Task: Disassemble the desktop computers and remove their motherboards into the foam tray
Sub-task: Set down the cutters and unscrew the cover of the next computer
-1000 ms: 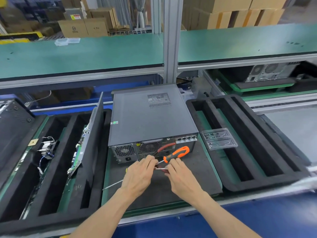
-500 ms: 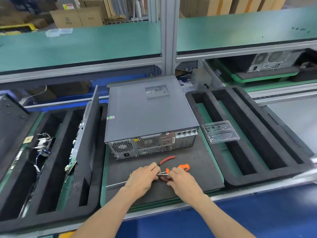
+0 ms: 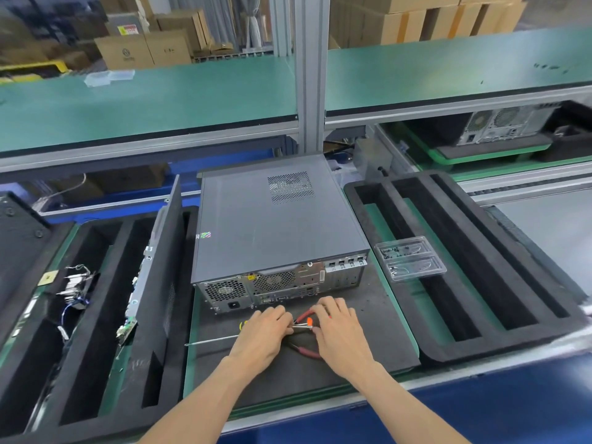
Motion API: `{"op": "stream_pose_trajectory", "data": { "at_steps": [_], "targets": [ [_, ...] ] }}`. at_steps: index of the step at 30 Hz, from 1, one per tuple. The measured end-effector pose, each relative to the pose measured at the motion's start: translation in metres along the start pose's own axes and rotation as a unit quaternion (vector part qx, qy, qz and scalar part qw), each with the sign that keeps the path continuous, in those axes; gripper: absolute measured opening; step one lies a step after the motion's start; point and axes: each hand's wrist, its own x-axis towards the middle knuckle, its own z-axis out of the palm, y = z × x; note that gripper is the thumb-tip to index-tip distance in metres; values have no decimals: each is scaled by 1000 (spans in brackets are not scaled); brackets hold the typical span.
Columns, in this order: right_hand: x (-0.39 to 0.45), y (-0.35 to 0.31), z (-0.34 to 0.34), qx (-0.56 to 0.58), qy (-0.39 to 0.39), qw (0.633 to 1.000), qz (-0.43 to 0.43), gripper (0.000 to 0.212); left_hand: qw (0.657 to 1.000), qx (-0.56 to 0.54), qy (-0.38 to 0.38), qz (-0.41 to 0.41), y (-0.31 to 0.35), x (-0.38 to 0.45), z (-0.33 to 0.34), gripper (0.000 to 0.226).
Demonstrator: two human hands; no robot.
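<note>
A: Left hand?
B: Palm down, forearm bare, coming in from the lower left. Fingers curled, tips pinching a thin metal shaft.
A: Right hand?
B: Palm down, forearm from the lower right. Fingers bent, tips meeting the left's on that shaft. Hands almost touching.

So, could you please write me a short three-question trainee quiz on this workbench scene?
1. True or false: the cover of the desktop computer is already off.
2. The clear plastic parts box lies on the foam tray on which side of the computer? A left, B right.
3. Fill in: both hands are at the tools lying on the black ____.

Key: 1 false; 2 B; 3 mat.
</note>
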Motion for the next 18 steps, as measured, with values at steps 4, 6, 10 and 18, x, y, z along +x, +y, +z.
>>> {"op": "stream_pose_trajectory", "data": {
  "at_steps": [4, 6, 10, 18],
  "targets": [
    [5, 9, 2, -40, -36, 998, 40, 65, 999, -29, 10, -40, -9, 12, 6, 15],
    [8, 13, 3, -43, -58, 997, 37, 74, 997, -36, 0, -62, -11, 14, 11, 23],
    [12, 15, 4, -62, -91, 993, 31, 69, 991, -99, 6, -86, -9, 16, 15, 23],
    [15, 18, 8, -82, -105, 990, 46, 67, 974, -160, 53, -150, -21, 9, 0, 18]
  ]
}}
